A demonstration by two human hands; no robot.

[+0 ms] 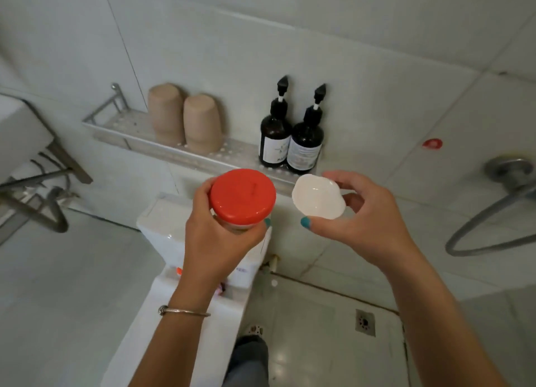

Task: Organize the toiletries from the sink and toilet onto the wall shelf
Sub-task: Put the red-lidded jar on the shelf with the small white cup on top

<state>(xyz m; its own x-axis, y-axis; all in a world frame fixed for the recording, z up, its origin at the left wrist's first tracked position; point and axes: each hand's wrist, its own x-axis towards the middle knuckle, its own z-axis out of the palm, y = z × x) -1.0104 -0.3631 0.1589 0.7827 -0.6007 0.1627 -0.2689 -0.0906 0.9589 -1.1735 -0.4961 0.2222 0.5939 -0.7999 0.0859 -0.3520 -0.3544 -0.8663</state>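
- White-tiled bathroom, seen from above by a head-worn camera looking down at two bare hands held in front of a wall shelf.
- Left hand [220,238]: fingers and thumb curled around a jar with a red lid [243,195], gripping it below the lid and holding it upright in the air above the toilet tank [162,230]. A thin metal bracelet [183,311] circles the left wrist.
- Right hand [362,221]: thumb and fingertips pinch a small white dish [318,196] with a wavy rim, tilted so its hollow faces the camera. It is held just below the right end of the shelf, beside the red lid but apart from it.
- Wall shelf [127,125]: a perforated metal rack fixed to the tiles, just beyond both hands.
- On the shelf, left of middle: two beige cups [185,119] standing upside down, touching each other.
- On the shelf, at the right end: two dark pump bottles [291,137] with pale labels, upright and side by side.
- Further out: a grey shower hose [475,230] loops on the right wall, and a floor drain [365,322] sits in the tiled floor below.
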